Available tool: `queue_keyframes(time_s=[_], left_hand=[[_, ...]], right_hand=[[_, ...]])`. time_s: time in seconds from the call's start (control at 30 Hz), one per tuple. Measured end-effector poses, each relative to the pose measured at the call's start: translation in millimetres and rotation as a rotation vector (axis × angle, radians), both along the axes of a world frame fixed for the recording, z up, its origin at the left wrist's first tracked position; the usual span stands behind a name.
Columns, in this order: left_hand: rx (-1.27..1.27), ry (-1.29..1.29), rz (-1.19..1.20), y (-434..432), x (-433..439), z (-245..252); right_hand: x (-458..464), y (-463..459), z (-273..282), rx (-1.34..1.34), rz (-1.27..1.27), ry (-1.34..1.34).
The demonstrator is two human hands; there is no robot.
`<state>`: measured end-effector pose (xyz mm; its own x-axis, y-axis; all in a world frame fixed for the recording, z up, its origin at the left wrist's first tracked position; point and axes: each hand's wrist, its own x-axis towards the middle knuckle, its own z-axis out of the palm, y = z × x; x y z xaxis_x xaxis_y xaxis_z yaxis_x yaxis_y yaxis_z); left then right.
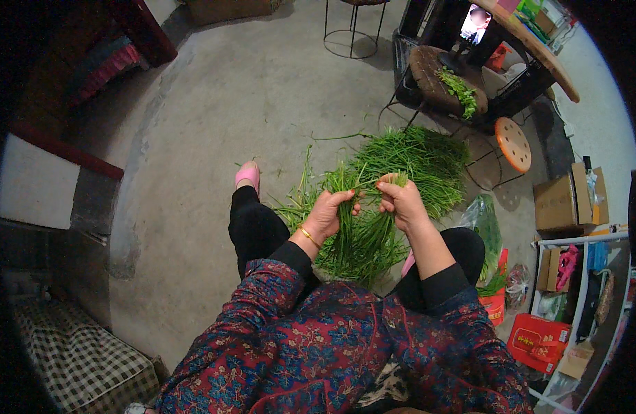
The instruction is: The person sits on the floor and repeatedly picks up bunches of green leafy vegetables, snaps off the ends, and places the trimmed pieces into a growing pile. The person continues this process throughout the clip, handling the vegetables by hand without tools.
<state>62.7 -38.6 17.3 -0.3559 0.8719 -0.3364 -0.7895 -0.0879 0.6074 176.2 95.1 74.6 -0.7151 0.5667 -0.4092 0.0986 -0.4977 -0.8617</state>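
Observation:
My left hand (324,213) is closed around a bunch of long green leafy stalks (344,227), perhaps garlic chives. My right hand (407,203) grips a second bunch (377,233), whose pale cut ends (401,179) stick up above the fingers. A single thin stalk stretches between the two thumbs. Both bunches hang down between my knees, over more greens on the floor. Just beyond my hands lies a large heap of the same greens (416,160). Paler, looser stalks (297,199) are scattered to the left, near my pink shoe (247,175).
A stool with a brown cushion (421,67) holds some leafy greens (460,93) and a lit phone (476,24) on a stand. An orange-topped stool (513,145), a plastic bag (486,227), a cardboard box (556,201) and a red box (538,342) by a shelf stand to the right.

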Motion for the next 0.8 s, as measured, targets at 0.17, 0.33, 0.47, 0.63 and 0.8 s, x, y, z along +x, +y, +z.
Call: queue_keyframes(time_s=[0.17, 0.33, 0.47, 0.63, 0.8], left_hand=[[-0.041, 0.026, 0.024, 0, -3, -2], [-0.088, 0.01, 0.091, 1, -9, -9], [-0.074, -0.082, 0.193, 2, -20, -19], [-0.053, -0.082, 0.212, -2, -26, -23], [-0.064, 0.007, 0.164, -3, -23, -15]], right_hand=[[3, 6, 6, 0.007, -0.023, 0.0], [8, 13, 14, -0.002, -0.059, 0.024], [14, 22, 24, 0.024, -0.119, 0.106], [16, 20, 29, 0.23, 0.18, -0.095], [10, 1, 20, 0.315, 0.39, -0.243]])
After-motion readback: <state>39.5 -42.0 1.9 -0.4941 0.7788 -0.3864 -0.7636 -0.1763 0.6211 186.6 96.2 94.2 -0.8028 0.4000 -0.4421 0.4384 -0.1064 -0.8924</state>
